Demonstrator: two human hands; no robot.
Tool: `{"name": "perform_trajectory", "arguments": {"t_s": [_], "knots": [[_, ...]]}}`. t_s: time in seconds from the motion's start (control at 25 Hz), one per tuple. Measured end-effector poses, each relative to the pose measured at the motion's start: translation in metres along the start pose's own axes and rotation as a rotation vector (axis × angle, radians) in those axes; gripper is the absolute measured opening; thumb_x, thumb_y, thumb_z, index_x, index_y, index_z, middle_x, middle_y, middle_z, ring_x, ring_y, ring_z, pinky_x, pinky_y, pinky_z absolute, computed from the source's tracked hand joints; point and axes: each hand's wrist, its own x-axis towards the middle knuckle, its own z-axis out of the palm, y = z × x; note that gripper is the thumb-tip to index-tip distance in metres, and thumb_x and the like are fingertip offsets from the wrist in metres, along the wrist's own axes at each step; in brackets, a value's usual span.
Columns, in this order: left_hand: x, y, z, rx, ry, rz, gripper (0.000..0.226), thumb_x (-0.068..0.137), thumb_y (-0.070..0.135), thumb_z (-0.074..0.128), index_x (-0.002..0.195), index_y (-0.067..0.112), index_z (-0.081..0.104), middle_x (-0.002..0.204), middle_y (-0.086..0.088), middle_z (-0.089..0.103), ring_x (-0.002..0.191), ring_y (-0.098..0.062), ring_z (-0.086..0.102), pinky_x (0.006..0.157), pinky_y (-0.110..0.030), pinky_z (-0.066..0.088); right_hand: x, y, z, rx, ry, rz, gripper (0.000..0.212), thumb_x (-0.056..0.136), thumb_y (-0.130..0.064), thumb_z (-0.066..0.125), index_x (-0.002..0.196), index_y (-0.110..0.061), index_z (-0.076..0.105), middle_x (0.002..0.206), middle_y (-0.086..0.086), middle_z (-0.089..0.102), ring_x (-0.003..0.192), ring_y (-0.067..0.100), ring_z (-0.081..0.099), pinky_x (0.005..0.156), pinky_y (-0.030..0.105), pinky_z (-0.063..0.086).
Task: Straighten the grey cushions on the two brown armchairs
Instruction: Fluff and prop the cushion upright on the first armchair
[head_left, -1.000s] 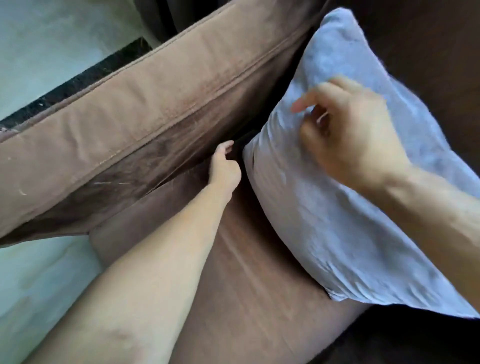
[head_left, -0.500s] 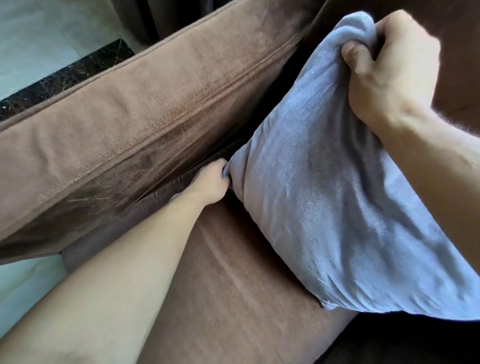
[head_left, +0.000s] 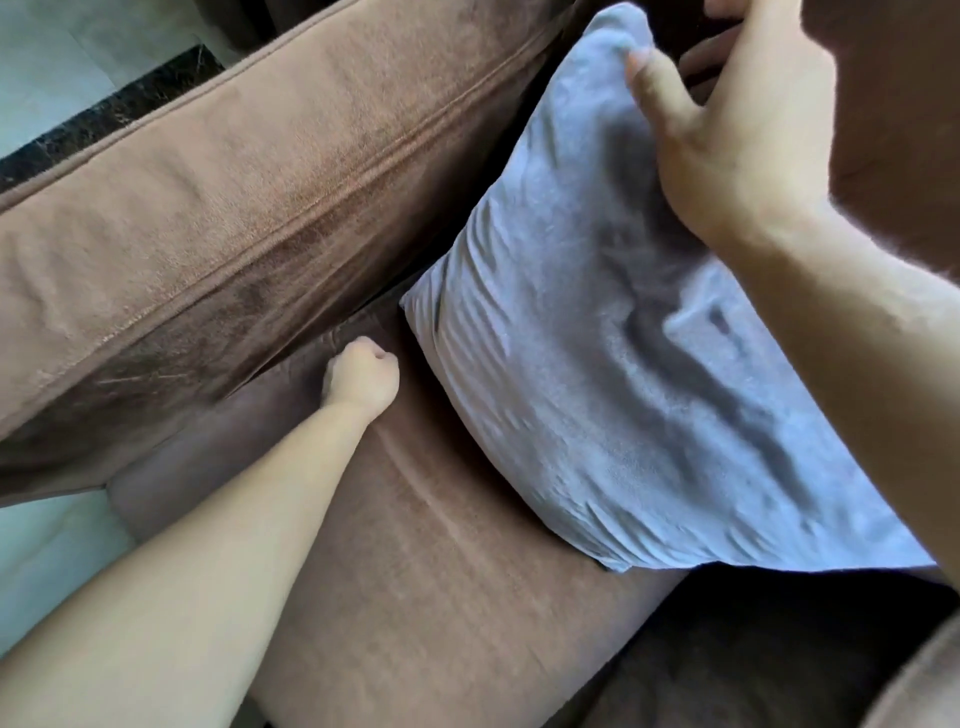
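A grey cushion (head_left: 571, 364) leans tilted on the seat (head_left: 441, 597) of a brown armchair, its top corner up against the dark backrest. My right hand (head_left: 727, 130) is at the cushion's upper right edge, thumb pressed on the front and fingers behind it. My left hand (head_left: 361, 376) is curled into a fist on the seat, just left of the cushion's lower left corner and a small gap away from it. The cushion's right side is hidden by my right forearm.
The armchair's thick brown armrest (head_left: 234, 208) runs diagonally along the left of the seat. Beyond it lies pale floor (head_left: 52, 561) with a dark marble strip (head_left: 104, 130). Dark upholstery fills the lower right.
My left hand let go of the cushion's lower left corner and drew back into a fist. My right hand's tight grab on the top corner loosened and slid down the edge.
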Motion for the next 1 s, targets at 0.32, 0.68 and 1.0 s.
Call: {"name": "perform_trajectory", "arguments": {"t_s": [0.32, 0.68, 1.0], "knots": [[-0.114, 0.011, 0.107, -0.760, -0.456, -0.325, 0.037, 0.098, -0.009, 0.031, 0.123, 0.010, 0.052, 0.121, -0.014, 0.068, 0.107, -0.033, 0.068, 0.090, -0.048, 0.054, -0.110, 0.080, -0.055, -0.274, -0.164, 0.088, 0.054, 0.095, -0.059, 0.057, 0.123, -0.013, 0.060, 0.121, 0.017, 0.056, 0.114, 0.036, 0.050, 0.097, 0.038, 0.038], [-0.134, -0.003, 0.149, -0.924, -0.137, -0.409, 0.014, 0.088, 0.008, 0.052, 0.090, 0.014, 0.065, 0.101, -0.013, 0.073, 0.096, -0.034, 0.072, 0.094, -0.051, 0.057, -0.087, 0.099, -0.062, -0.058, 0.057, -0.055, 0.022, 0.099, -0.025, 0.055, 0.093, -0.005, 0.063, 0.093, 0.008, 0.062, 0.082, 0.016, 0.048, 0.073, 0.025, 0.030], [-0.135, -0.035, 0.180, -0.698, 0.058, -0.393, 0.029, 0.078, 0.024, 0.050, 0.098, 0.007, 0.063, 0.104, -0.020, 0.074, 0.098, -0.038, 0.072, 0.088, -0.053, 0.060, -0.106, 0.103, -0.059, -0.061, 0.028, 0.078, 0.024, 0.101, -0.030, 0.052, 0.099, -0.011, 0.066, 0.098, 0.003, 0.063, 0.087, 0.018, 0.054, 0.074, 0.025, 0.032]]}}
